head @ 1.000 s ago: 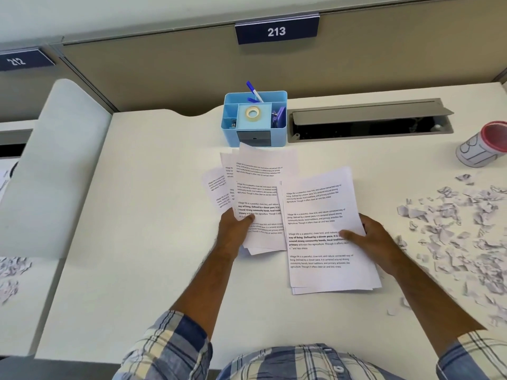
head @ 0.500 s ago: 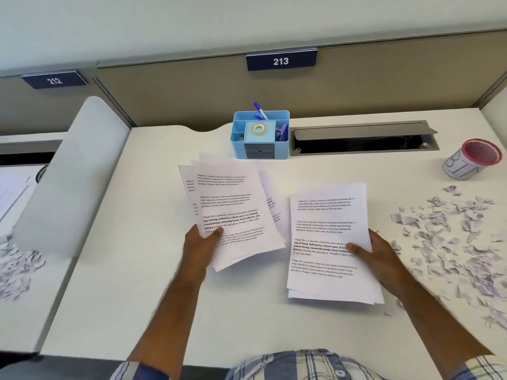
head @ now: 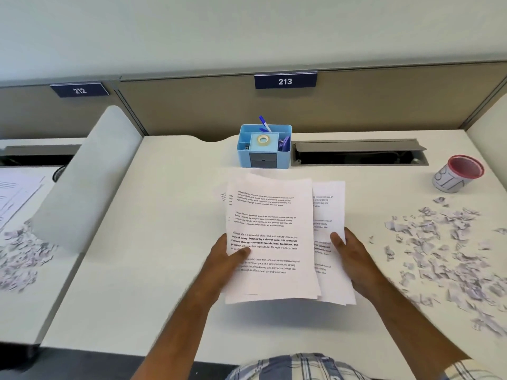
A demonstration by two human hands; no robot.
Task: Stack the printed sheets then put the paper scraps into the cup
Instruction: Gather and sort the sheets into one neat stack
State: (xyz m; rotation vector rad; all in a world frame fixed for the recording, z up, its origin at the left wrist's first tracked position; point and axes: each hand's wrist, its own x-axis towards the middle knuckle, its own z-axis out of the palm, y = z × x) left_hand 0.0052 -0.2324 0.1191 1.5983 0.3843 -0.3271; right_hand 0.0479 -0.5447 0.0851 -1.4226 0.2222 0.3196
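Both grips pinch printed sheets: left hand [head: 229,266] holds the upper bundle [head: 270,237] overlapping the right hand's [head: 354,259] sheets [head: 330,209] just rightward, long edges parallel above the worktop [head: 164,242].

Matt white paper sheets [head: 270,237] lie before you on a smooth matt desk [head: 164,242]; torn paper scraps [head: 450,242] look crumpled, the blue organiser [head: 264,146] plastic.
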